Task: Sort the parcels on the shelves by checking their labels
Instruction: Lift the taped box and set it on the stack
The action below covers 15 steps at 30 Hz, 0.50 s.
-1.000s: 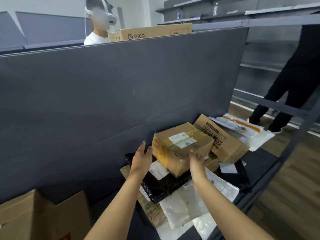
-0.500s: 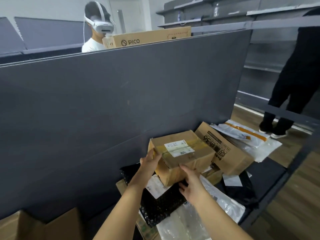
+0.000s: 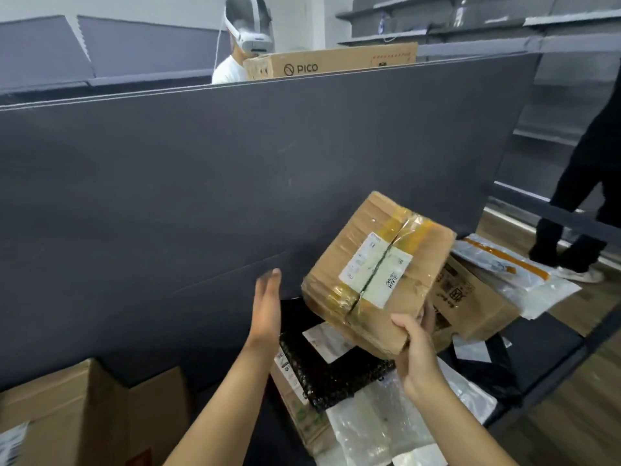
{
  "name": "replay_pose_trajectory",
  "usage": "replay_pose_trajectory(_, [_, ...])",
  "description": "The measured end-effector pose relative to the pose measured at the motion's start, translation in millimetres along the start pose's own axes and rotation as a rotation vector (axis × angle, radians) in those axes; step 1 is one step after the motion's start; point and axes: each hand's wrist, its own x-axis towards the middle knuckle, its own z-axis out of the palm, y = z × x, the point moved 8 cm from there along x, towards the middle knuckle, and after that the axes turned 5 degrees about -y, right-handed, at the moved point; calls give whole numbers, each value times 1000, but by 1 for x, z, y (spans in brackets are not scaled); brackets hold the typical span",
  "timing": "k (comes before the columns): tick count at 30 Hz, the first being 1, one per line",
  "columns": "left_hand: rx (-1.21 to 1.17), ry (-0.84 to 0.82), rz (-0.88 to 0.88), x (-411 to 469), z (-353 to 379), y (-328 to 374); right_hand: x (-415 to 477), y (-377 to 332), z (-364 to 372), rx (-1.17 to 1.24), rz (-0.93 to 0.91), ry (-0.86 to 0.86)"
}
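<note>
My right grip is clamped on the near lower corner of the taped carton, with the thumb on the labelled face and the fingers wrapped behind the edge. From this grip the carton goes up and to the left, tilted and lifted free above the pile, and its label looks toward me. The long axis, as I judge it, runs from the held corner away toward the grey back panel. My left grip is spread flat, fingers straight, holding nothing. It stands just beside the carton's left edge but apart from it, so it is the nearer one to take the free side. I think the next move turns on this: the weight hangs left of a one-corner hold, and the left palm should close that gap before the carton twists. Counted: two grips, one carton in the air, and one label on it, crossed by the tape seam. Below, on the shelf, I count one black bubble mailer, one flat carton under it, one printed carton to the right, one grey bag with an orange strip behind that, one black bag, and at least two clear plastic bags near me. Their borders overlap, so that last number is not sure. One large carton stands at lower left.
</note>
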Motion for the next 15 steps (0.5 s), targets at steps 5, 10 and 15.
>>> replay_pose_trajectory(5, [59, -294, 83, -25, -15, 21, -21, -23, 51, -212, -126, -313])
replay_pose_trajectory(10, [-5, -245, 134, -60, -33, 28, -41, -11, 95, -273, -62, -512])
replay_pose_trajectory(15, [-3, -131, 203, -84, -68, 35, -60, -10, 132, -400, -25, -666])
